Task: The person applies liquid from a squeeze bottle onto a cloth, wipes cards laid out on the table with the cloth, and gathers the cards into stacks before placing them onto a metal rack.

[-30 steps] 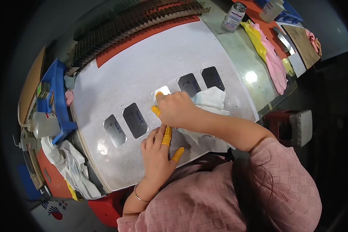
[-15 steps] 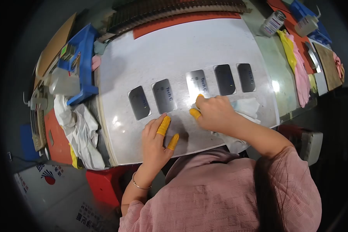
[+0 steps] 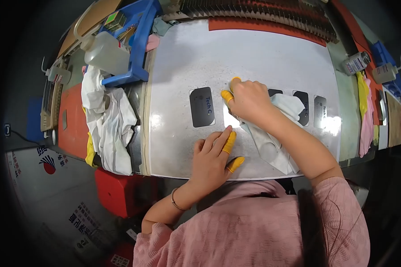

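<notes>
My left hand lies loosely open, fingers slightly spread, holding nothing; its index fingertip sits just beside the near end of a bright card. That card is mostly hidden under my right hand, which is curled, yellow finger cots on thumb and index finger. A white cloth trails from beneath my right hand and forearm; I can't tell how firmly I grip it. A dark card marked "Tech C." lies beyond my left hand. Right of my right hand, partly behind the cloth, is a black card, then a dark-faced card and a silver card.
</notes>
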Motion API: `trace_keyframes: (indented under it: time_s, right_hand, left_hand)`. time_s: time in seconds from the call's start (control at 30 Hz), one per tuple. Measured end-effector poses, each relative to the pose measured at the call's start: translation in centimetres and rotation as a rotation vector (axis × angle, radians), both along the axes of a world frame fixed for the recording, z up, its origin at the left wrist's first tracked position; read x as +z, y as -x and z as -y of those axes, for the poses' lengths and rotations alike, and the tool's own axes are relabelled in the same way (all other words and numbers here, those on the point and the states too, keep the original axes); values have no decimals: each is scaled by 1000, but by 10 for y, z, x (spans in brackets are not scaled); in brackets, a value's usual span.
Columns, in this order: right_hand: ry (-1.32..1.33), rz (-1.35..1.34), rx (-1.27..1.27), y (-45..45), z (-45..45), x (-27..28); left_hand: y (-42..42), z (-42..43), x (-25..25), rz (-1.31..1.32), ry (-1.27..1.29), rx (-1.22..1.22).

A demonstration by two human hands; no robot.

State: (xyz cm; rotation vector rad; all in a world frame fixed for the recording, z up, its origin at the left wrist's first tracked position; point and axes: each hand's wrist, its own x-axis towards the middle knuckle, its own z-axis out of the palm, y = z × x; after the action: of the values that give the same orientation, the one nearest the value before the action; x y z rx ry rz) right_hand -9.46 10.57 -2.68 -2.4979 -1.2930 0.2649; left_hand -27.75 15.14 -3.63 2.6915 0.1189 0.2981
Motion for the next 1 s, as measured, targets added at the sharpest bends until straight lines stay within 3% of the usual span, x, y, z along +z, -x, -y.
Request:
trace_keyframes:
  time_s: [0.27, 0.47, 0.8, 0.87, 1.0]
  right_hand:
    - [-3, 25, 25, 25, 13, -2]
    - [46, -27, 53, 44, 27, 6]
    - [212, -214, 284, 47, 13, 41]
    - [-7, -92, 175, 34, -19, 40]
    - [-72, -7, 153, 18, -66, 6]
  left_hand:
    - [1, -4, -4, 58, 37, -10]
    - [11, -17, -3, 149, 253, 16]
    - [30, -52, 3, 46, -12, 55]
    - [29, -52, 2, 62, -57, 61]
    - [29, -54, -1, 71, -29, 66]
